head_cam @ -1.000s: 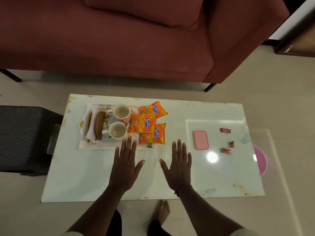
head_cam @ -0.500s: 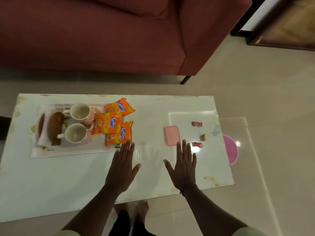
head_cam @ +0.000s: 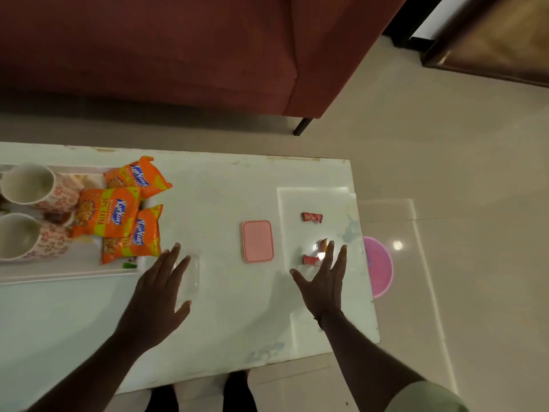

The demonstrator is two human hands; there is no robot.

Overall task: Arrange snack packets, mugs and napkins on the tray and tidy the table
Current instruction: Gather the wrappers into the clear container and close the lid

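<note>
A white tray (head_cam: 68,275) at the table's left holds two floral mugs (head_cam: 28,185) (head_cam: 20,236) and three orange snack packets (head_cam: 108,211), the far one overhanging the tray's right edge. My left hand (head_cam: 160,289) lies flat and open on the table, just right of the tray, over a clear plastic container (head_cam: 191,276). My right hand (head_cam: 325,278) is open with fingers spread, its fingertips beside a small red candy wrapper (head_cam: 309,259) and an orange one (head_cam: 322,244). Another red wrapper (head_cam: 312,217) lies farther back. No napkins show in this view.
A pink rectangular lid (head_cam: 257,240) lies between my hands. The white table (head_cam: 237,322) ends close to my right hand. A pink round object (head_cam: 380,266) sits on the floor past that edge. A maroon sofa (head_cam: 178,49) stands behind the table.
The view has swung right, so the tray's left part is now cut off. My right hand has reached right and forward to the candy wrappers. My left hand stays flat near the tray.
</note>
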